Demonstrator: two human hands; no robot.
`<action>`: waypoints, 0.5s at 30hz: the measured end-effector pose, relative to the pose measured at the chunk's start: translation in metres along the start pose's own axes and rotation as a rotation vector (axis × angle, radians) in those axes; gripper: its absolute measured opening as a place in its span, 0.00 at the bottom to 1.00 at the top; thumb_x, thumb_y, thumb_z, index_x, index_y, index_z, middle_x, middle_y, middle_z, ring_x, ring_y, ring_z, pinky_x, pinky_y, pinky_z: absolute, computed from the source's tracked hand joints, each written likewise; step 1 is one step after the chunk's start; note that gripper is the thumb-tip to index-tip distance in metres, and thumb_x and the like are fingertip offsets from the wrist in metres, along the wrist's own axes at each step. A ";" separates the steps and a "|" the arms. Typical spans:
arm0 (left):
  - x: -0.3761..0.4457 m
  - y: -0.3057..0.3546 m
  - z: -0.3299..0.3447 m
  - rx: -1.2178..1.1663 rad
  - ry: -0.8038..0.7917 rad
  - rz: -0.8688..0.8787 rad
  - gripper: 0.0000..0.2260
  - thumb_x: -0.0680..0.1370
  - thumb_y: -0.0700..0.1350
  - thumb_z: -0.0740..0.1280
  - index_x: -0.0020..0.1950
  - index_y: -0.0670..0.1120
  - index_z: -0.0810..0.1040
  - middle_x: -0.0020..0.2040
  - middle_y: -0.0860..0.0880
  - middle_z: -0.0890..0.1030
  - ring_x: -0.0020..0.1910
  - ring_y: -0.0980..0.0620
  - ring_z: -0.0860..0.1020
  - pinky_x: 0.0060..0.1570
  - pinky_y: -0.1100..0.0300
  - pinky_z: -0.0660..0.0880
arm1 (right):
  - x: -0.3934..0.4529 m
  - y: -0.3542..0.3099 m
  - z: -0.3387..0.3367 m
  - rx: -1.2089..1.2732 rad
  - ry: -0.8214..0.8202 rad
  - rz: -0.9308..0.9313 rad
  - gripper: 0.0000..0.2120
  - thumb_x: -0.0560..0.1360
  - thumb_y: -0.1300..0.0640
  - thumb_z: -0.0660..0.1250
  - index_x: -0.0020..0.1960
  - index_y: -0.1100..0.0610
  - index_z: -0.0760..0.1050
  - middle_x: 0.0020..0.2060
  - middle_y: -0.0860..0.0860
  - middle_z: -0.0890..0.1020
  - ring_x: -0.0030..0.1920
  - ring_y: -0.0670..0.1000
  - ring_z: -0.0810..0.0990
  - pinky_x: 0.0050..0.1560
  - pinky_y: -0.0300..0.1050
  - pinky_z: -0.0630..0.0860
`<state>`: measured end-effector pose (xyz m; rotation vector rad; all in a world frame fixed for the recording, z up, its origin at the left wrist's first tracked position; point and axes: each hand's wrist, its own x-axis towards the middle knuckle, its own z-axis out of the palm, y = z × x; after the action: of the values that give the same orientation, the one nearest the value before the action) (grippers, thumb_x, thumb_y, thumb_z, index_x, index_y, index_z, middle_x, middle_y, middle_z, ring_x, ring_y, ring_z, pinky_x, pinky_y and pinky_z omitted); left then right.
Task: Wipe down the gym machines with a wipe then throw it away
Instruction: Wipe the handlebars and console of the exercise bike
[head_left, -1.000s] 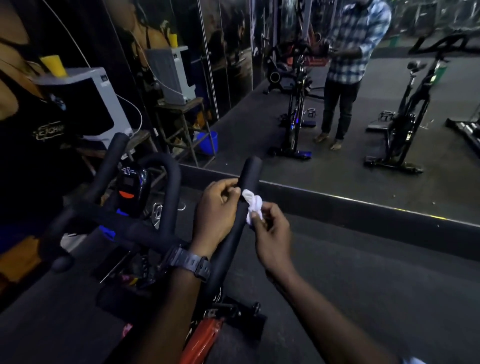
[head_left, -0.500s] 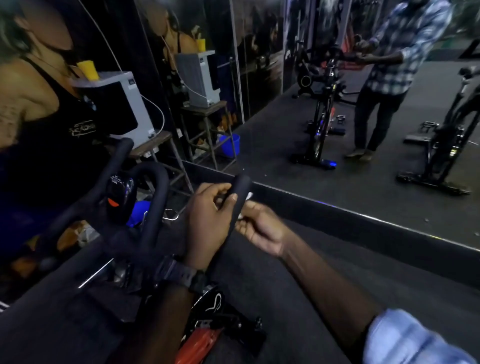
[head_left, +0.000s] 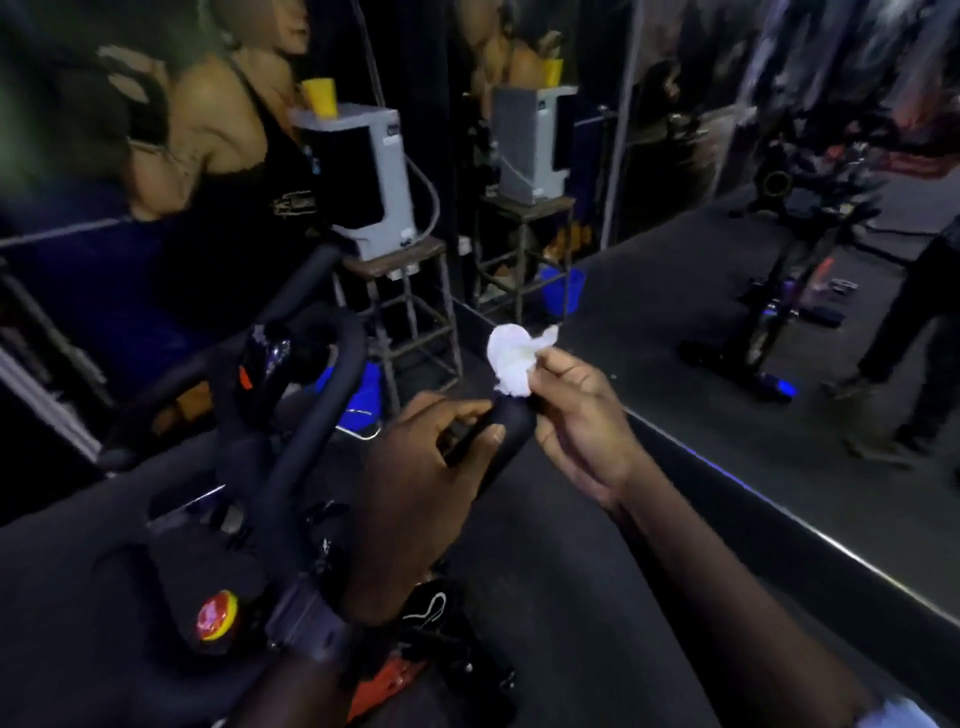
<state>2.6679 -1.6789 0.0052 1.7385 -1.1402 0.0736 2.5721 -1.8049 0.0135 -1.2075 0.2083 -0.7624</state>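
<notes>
Dim gym flooring is filling the lower frame, with a mirror (head_left: 727, 260) running across the upper right and a poster wall at upper left. At centre, the left hand (head_left: 415, 493) is curling round the black handlebar (head_left: 506, 431) of the bike (head_left: 291, 467), thumb lying across the grip near its tip, the watch (head_left: 311, 623) sitting on the wrist at lower centre. Just right of it, the right hand (head_left: 582, 415) is pinching the crumpled white wipe (head_left: 511, 358) between thumb and fingertips, holding it right at the grip's end; whether the wipe is touching the grip cannot be told. Both forearms are reaching up from the bottom edge, the right one slanting in from the lower right corner. A white box (head_left: 374, 176) is sitting on a stool (head_left: 410, 291) at upper centre.
</notes>
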 end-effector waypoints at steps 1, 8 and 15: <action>-0.001 0.003 0.002 0.033 0.033 -0.009 0.09 0.72 0.53 0.70 0.49 0.52 0.84 0.45 0.56 0.81 0.44 0.61 0.79 0.47 0.65 0.74 | 0.000 -0.005 -0.002 -0.237 -0.073 -0.120 0.10 0.79 0.67 0.61 0.56 0.64 0.80 0.50 0.53 0.85 0.52 0.49 0.83 0.56 0.39 0.76; -0.021 0.034 0.018 0.162 0.213 -0.087 0.06 0.74 0.45 0.71 0.49 0.50 0.84 0.46 0.55 0.82 0.47 0.59 0.80 0.49 0.57 0.77 | -0.016 -0.004 -0.029 -0.891 -0.110 -0.630 0.08 0.76 0.61 0.67 0.52 0.57 0.83 0.42 0.47 0.80 0.44 0.40 0.76 0.48 0.31 0.71; -0.043 0.044 0.021 0.371 0.331 -0.200 0.07 0.72 0.48 0.74 0.49 0.49 0.85 0.44 0.54 0.81 0.46 0.55 0.80 0.48 0.55 0.77 | -0.001 -0.028 -0.016 -1.155 -0.515 -0.692 0.10 0.75 0.58 0.64 0.49 0.54 0.83 0.40 0.52 0.80 0.41 0.55 0.75 0.43 0.48 0.72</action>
<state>2.6036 -1.6687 0.0035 2.0634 -0.7373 0.4582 2.5511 -1.8208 0.0327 -2.6074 -0.2703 -0.9008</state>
